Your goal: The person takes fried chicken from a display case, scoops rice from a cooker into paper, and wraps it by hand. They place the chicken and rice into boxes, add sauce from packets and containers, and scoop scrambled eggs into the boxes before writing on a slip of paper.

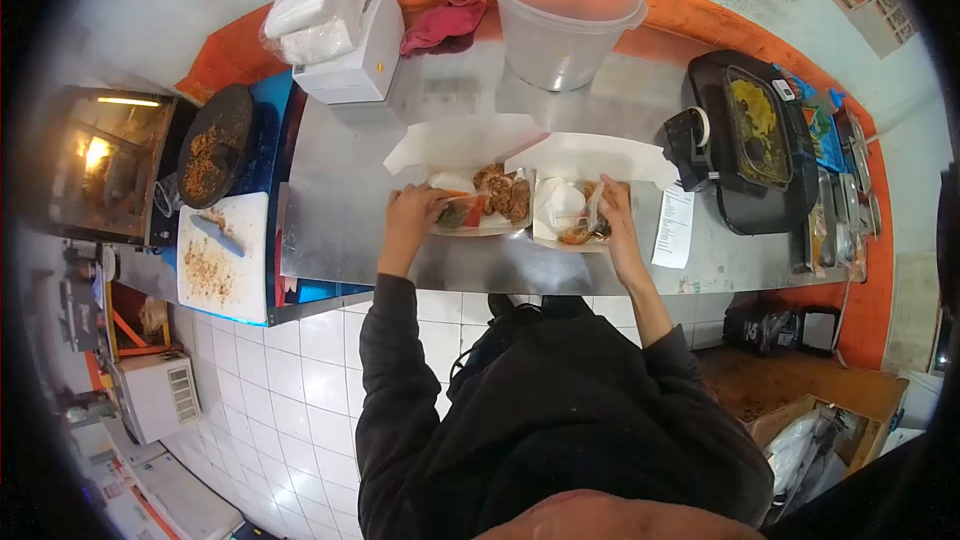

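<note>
Two open white cardboard food boxes stand side by side on the steel counter, lids folded back. In the left box [485,231] lie pieces of brown fried food [507,192] and something white, partly covered. My left hand [408,222] reaches over its left side, fingers closed on a small plastic packet [460,211] with dark and red contents. The right box [570,243] holds a rounded white portion [558,208], likely rice. At its right side my right hand [618,215] pinches a small clear plastic bag [592,216], whose contents I cannot make out.
A printed receipt [674,227] lies right of the boxes, near a black tape dispenser [690,145]. Behind stands a clear plastic bucket [560,30]. To the left, a knife [217,235] rests on a cutting board [250,285], below a stone mortar [236,120].
</note>
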The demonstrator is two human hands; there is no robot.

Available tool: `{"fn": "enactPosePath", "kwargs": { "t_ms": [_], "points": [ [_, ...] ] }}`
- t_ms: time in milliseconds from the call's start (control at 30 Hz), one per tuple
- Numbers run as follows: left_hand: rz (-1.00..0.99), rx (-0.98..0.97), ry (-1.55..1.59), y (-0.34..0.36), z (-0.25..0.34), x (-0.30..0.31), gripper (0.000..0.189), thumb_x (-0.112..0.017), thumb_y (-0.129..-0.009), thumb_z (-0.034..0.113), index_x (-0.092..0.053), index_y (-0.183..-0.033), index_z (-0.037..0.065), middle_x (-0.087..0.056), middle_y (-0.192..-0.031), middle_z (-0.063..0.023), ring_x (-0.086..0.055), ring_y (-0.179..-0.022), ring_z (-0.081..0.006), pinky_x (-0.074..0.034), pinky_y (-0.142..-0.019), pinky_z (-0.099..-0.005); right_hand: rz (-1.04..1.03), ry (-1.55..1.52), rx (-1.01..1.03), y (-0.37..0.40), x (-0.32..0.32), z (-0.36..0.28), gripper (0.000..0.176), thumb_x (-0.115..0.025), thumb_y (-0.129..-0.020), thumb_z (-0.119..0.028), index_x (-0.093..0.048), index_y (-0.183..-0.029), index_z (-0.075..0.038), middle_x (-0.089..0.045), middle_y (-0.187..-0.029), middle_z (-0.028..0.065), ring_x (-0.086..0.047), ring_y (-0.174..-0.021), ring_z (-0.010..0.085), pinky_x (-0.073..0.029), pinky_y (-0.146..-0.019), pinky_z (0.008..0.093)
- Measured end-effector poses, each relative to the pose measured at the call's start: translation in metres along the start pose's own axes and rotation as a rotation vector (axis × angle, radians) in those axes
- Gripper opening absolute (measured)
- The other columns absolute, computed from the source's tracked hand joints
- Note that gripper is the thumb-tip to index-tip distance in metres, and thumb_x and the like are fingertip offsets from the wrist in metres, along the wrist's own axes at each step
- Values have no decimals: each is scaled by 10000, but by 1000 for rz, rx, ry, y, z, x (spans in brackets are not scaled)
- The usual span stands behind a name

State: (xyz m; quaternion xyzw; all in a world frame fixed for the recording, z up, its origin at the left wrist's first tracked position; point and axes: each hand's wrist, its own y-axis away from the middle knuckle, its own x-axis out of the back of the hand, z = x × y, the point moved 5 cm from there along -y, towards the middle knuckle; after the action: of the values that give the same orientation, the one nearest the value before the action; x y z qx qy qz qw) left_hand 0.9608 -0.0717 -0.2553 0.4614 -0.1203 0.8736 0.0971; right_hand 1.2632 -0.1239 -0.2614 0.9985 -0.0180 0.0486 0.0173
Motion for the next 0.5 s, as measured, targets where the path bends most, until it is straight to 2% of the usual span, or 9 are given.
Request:
{"fn": "enactPosePath", "kwargs": {
  "t_ms": [67, 100, 200, 267, 300, 367, 400, 467, 500],
  "points": [
    [56, -133, -188, -4, -2, -2, 199, -667, -724, 138, -627, -913, 88, -581, -840, -74, -546, -823, -215, -392, -748, -345, 194, -139, -14, 5, 4, 5, 373, -386, -887, -125, -441, -1245, -33, -552, -1060, 105, -514, -965, 167, -342, -919, 271],
    [49, -139, -189, -4, 4, 0, 199, -667, -724, 138, -627, -913, 88, -581, -840, -74, -546, -823, -215, -392, -748, -345, 202, -143, -17, 9, 5, 6, 373, -386, -887, -125, -441, -1245, -33, -552, -1060, 105, -514, -965, 167, -342, -919, 271],
    [260, -222, -258, 1, 19, 7, 222, -661, -730, 167, -601, -939, 124, -573, -891, -27, -530, -877, -191, -373, -793, -337, 126, -138, -67, 15, 6, 13, 273, -451, -854, -86, -524, -1102, 0, -577, -1011, 92, -524, -940, 160, -380, -878, 271],
    [312, -351, -260, 12, 16, -2, 222, -597, -772, 127, -543, -987, 136, -549, -884, -1, -540, -841, -198, -376, -803, -358, 154, 55, -22, 18, 7, 33, 169, -531, -806, -39, -548, -968, 7, -584, -943, 78, -537, -870, 147, -416, -790, 273],
    [310, -362, -254, 17, 17, -2, 222, -597, -772, 127, -543, -987, 136, -549, -884, -1, -540, -841, -198, -376, -803, -358, 198, 102, -9, 19, 5, 31, 157, -589, -789, 0, -555, -942, -5, -596, -935, 64, -569, -816, 141, -450, -727, 255],
    [144, -437, -397, 25, 20, -13, 172, -585, -788, 124, -555, -957, 125, -557, -875, -10, -542, -836, -200, -377, -817, -371, 236, 234, 82, 23, 1, 22, 137, -594, -788, -9, -560, -921, -9, -596, -904, 62, -565, -808, 140, -447, -717, 255],
    [139, -441, -392, 25, 20, -14, 172, -585, -788, 124, -555, -957, 125, -557, -875, -10, -542, -836, -200, -377, -817, -371, 261, 364, 174, 25, -5, 7, 118, -599, -786, -18, -565, -899, -13, -595, -873, 59, -561, -800, 140, -443, -706, 254],
    [173, -273, -358, 22, 16, -11, 133, -574, -800, 130, -580, -932, 123, -571, -858, -16, -549, -831, -185, -376, -825, -387, 285, 301, 159, 25, -17, 4, 99, -629, -770, -48, -571, -847, -27, -571, -798, 63, -538, -734, 159, -419, -653, 286],
    [168, -282, -356, 23, 21, -8, 133, -574, -800, 130, -580, -932, 123, -571, -858, -16, -549, -831, -185, -376, -825, -387, 295, 495, 168, 24, -20, 15, 112, -644, -758, -75, -571, -834, -37, -551, -761, 66, -518, -715, 183, -396, -652, 310]
  ]
}}
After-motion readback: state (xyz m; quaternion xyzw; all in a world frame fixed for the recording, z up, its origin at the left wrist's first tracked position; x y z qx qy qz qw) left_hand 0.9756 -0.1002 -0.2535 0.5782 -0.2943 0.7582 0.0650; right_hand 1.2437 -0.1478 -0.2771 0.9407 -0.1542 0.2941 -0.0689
